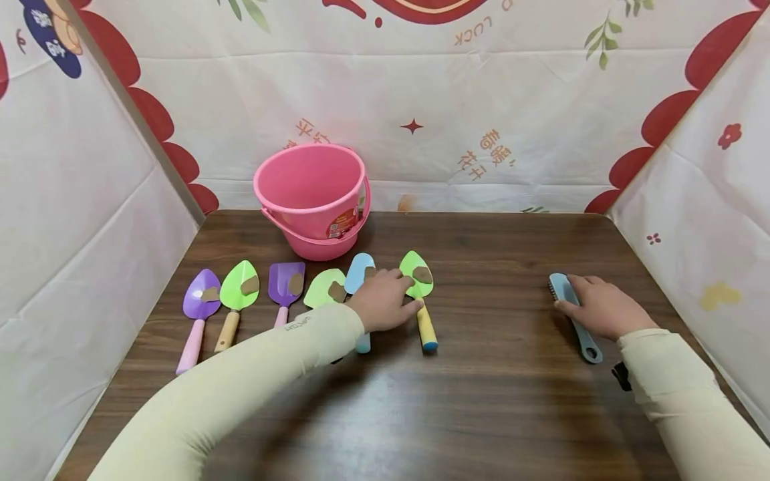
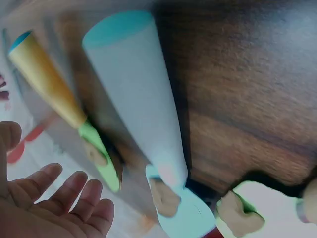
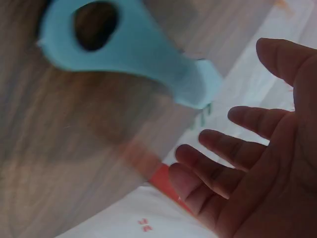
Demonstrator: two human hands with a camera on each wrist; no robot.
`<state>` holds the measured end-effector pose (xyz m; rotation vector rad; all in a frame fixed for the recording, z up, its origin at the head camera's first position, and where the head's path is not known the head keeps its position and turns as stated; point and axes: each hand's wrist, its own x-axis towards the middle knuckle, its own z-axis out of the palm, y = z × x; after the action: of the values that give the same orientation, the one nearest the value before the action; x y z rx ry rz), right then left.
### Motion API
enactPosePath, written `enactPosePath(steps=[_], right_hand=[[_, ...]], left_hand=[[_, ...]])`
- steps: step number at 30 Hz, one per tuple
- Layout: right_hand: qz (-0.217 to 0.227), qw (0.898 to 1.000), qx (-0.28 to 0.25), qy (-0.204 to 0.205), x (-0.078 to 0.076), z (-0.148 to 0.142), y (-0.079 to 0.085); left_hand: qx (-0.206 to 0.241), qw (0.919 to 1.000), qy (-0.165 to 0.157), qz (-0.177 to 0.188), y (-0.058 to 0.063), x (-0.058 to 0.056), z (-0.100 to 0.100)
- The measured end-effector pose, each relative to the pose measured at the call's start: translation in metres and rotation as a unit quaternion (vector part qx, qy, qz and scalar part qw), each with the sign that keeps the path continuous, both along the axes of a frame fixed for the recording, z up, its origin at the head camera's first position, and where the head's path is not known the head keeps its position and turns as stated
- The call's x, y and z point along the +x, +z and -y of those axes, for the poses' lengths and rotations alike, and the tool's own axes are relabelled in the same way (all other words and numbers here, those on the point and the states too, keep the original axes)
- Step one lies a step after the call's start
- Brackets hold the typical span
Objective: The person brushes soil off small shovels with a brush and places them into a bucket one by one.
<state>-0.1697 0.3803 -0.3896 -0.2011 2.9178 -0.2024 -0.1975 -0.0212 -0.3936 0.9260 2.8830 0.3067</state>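
My left hand [image 1: 381,300] hovers over a light blue toy shovel [image 1: 359,270], its fingertips near a green shovel with a yellow handle [image 1: 428,327]. In the left wrist view the fingers are spread and hold nothing; the pale blue handle [image 2: 136,84] lies apart from them. My right hand [image 1: 607,308] is over a blue-grey brush [image 1: 589,346] with dark bristles. Its fingers look loosely extended in the right wrist view, with the brush handle [image 3: 148,49] away from them. A brown patch [image 1: 423,274] marks the green blade; similar patches are on the other blades.
More toy shovels lie in a row at left: a purple one [image 1: 201,294], a green one [image 1: 239,284], another purple one [image 1: 287,280] and a pale green one [image 1: 321,286]. Behind them stands a pink bucket [image 1: 309,230]. Printed cloth walls [image 1: 541,100] enclose the brown table [image 1: 481,401].
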Motion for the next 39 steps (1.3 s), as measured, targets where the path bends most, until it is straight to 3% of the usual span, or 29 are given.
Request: enactPosePath(steps=[5,11,16,23,33,39], right_hand=[[0.032,0.999,0.0,-0.019,0.002,-0.009,-0.007],[0.056,0.998,-0.007,-0.031,0.0,-0.009,-0.007],[0.051,0.998,-0.003,-0.031,-0.001,-0.007,-0.008],[0.05,0.998,-0.001,-0.029,0.0,-0.005,-0.006],[0.004,1.0,0.002,-0.003,0.007,-0.003,-0.007],[0.012,1.0,0.0,-0.004,0.007,-0.003,-0.008]], left_hand=[[-0.054,0.9982,-0.001,-0.026,-0.006,0.004,-0.019],[-0.071,0.9969,0.023,-0.023,-0.004,0.012,-0.041],[-0.087,0.9951,0.03,-0.036,-0.008,0.017,-0.053],[-0.064,0.9962,0.046,-0.038,-0.014,0.017,-0.05],[-0.049,0.9974,0.037,-0.039,-0.015,0.019,-0.035],[-0.037,0.9972,0.059,-0.026,-0.017,0.018,-0.033]])
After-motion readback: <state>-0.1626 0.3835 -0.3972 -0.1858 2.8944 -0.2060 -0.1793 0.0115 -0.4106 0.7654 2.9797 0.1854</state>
